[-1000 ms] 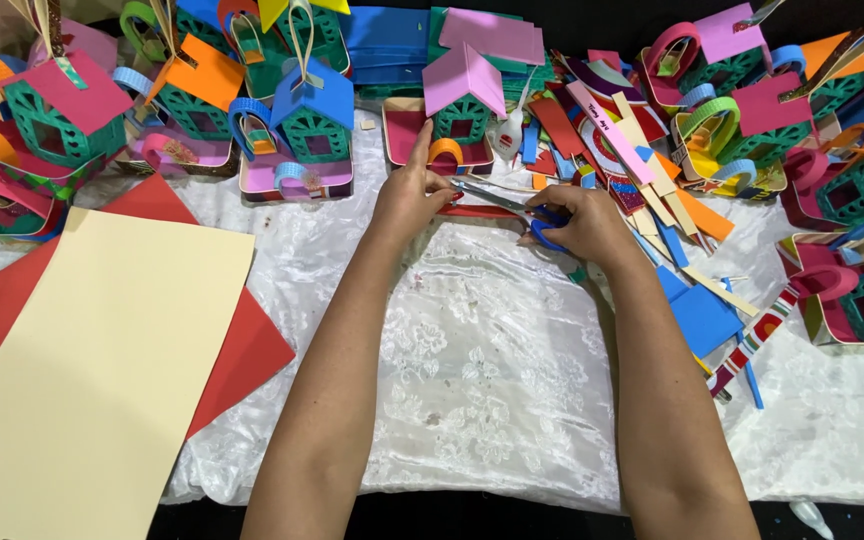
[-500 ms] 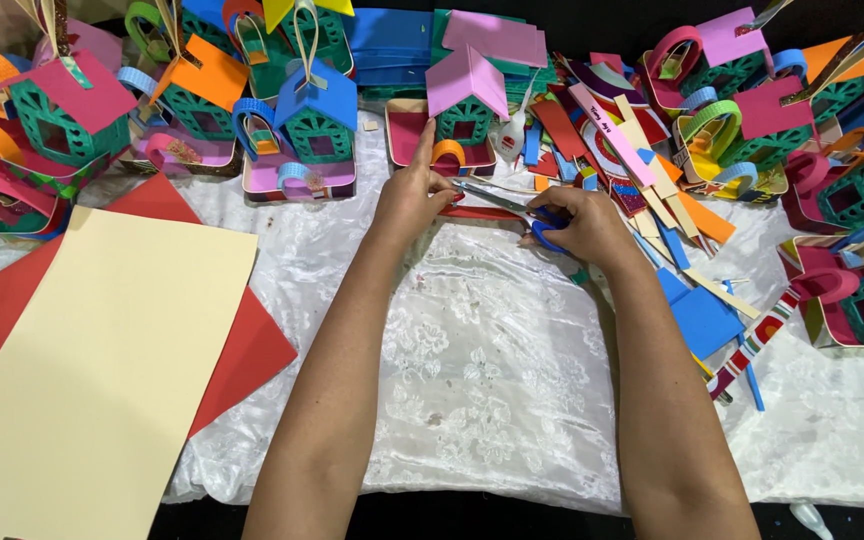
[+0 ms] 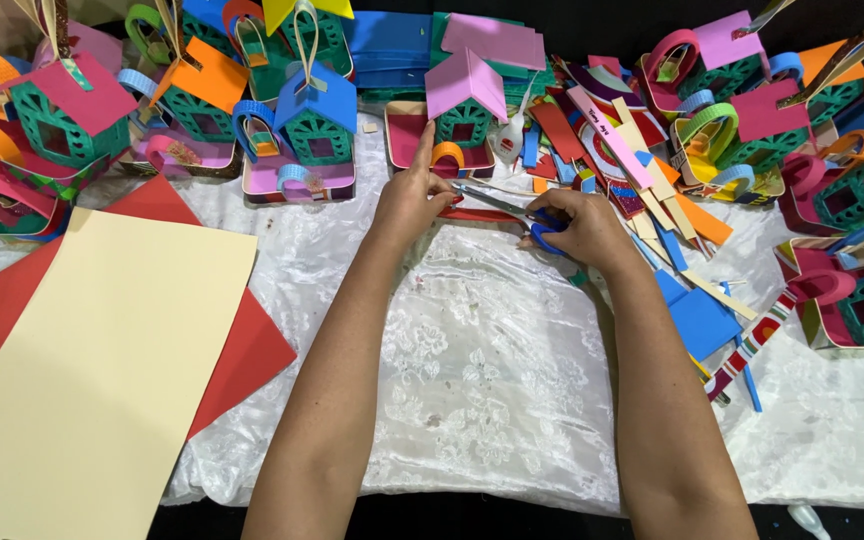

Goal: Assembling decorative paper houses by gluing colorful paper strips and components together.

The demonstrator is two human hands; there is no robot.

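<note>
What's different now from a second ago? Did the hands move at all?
Hardly anything changed. The left hand still pinches the red strip with its forefinger raised, and the right hand keeps the blue-handled scissors at the strip, shifted only very slightly. The cream sheet, white cloth and foam houses stayed put.

A white, floral-patterned lace cloth is spread over the counter. Scissors with blue handles and silver blades are seen above a red strip. A cream sheet is laid over a red sheet. A green latticed paper house is topped by a pink roof. A blue foam piece is seen beside a red, white and green striped strip.
</note>
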